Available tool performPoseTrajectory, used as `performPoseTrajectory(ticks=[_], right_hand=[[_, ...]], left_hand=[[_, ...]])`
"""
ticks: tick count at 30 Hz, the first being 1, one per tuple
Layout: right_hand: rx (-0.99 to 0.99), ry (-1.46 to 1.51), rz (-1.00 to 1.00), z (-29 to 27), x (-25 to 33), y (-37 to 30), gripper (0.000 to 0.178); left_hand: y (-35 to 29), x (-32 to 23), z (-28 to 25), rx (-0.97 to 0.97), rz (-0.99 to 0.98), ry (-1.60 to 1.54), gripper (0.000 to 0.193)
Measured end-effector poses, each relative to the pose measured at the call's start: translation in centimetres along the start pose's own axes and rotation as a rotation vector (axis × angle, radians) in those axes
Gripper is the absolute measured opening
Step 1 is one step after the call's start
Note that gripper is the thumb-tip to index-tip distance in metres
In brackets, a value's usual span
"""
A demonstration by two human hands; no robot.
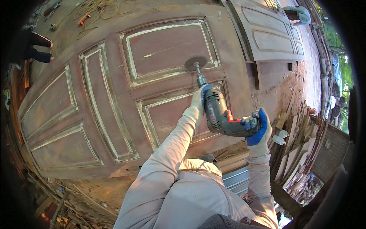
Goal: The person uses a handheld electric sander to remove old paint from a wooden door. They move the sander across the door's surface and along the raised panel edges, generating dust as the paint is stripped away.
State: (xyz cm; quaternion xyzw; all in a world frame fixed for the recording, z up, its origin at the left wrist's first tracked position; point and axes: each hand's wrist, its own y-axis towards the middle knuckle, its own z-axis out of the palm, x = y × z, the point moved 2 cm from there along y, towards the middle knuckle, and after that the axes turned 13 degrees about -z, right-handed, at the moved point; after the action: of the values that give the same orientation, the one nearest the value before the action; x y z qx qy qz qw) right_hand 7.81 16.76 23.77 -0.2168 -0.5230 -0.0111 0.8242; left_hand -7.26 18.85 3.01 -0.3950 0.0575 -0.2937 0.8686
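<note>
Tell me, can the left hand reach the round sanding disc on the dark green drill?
Probably yes. The left hand grips the dark green drill at its front, just behind the round sanding disc, with nothing between them.

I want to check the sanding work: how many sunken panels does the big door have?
5: two at the left end, one tall in the middle, two near the drill, upper and lower.
</note>
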Motion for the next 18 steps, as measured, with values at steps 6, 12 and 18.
performPoseTrajectory(ticks=[6,12,18], right_hand=[[-0.024,0.013,0.04,-0.3,0.0,0.5,0.029],[0.0,-0.027,0.035,-0.4,-1.4,0.3,0.029],[-0.043,-0.05,0.028,-0.7,1.9,2.1,0.031]], left_hand=[[0.0,-0.4,-0.4,-0.034,0.003,-0.001,0.024],[-0.8,-1.1,-1.9,-0.071,0.029,0.011,0.03],[2.6,1.1,2.7,0.074,-0.023,-0.099,0.025]])
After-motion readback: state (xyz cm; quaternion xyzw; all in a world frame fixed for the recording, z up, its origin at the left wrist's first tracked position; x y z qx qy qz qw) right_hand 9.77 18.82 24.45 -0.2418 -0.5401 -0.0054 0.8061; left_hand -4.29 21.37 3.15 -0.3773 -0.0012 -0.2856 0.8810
